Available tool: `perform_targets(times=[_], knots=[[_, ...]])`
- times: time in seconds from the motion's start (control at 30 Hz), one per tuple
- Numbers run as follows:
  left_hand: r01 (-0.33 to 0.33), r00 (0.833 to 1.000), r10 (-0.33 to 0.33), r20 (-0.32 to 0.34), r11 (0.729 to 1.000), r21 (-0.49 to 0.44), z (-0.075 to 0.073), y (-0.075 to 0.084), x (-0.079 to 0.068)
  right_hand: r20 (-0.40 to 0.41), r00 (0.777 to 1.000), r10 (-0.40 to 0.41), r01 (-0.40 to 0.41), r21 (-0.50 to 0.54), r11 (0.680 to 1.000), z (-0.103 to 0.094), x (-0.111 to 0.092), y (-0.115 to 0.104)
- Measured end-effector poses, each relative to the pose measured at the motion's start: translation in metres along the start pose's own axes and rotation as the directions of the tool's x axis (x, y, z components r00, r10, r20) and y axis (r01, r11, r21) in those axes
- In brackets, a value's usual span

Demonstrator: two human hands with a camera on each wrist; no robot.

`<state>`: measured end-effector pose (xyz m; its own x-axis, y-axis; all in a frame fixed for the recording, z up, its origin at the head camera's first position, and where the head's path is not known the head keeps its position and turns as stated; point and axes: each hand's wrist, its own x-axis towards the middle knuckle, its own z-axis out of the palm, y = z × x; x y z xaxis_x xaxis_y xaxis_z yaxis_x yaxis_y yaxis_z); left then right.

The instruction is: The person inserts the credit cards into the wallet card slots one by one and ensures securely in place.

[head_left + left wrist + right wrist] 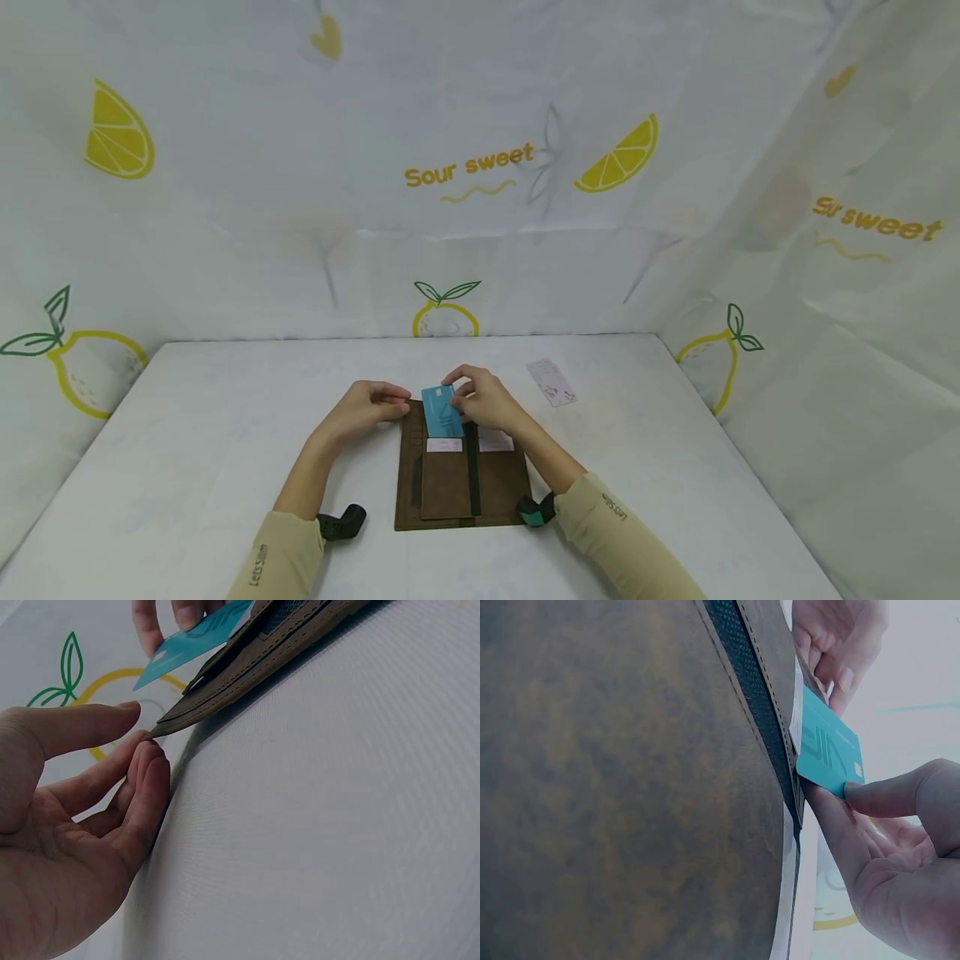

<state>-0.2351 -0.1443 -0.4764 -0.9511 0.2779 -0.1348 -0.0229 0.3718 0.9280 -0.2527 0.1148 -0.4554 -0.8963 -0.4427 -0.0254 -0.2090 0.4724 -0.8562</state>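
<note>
A brown wallet (447, 492) lies opened out on the white table, with a dark strip down its middle. My right hand (486, 402) pinches a blue bank card (441, 417) between thumb and fingers, the card standing partly above the left inner pocket. In the right wrist view, the card's (829, 746) lower end meets the pocket edge. My left hand (369, 407) is at the wallet's upper left corner. In the left wrist view its fingertips (152, 750) touch that corner, while the thumb stays apart above it.
Pale slips (444, 446) show at the tops of the wallet's pockets. A pinkish patterned paper (551, 382) lies behind and right of the wallet. White cloth with lemon prints (445, 320) rises at the table's back edge and right side.
</note>
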Motion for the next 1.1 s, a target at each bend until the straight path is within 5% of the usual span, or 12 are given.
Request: perform_targets(times=[0.43,1.1], knots=[[0.002,1.0,-0.002,0.001,1.0,0.011,0.0,0.0,-0.001,0.019,0.998,0.06,-0.061,0.044,0.997,-0.003,-0.002,-0.001],[0.009,1.0,-0.009,-0.002,1.0,0.017,0.001,0.0,-0.001,-0.004,1.0,0.003,-0.004,-0.073,0.997,-0.009,-0.014,0.009]])
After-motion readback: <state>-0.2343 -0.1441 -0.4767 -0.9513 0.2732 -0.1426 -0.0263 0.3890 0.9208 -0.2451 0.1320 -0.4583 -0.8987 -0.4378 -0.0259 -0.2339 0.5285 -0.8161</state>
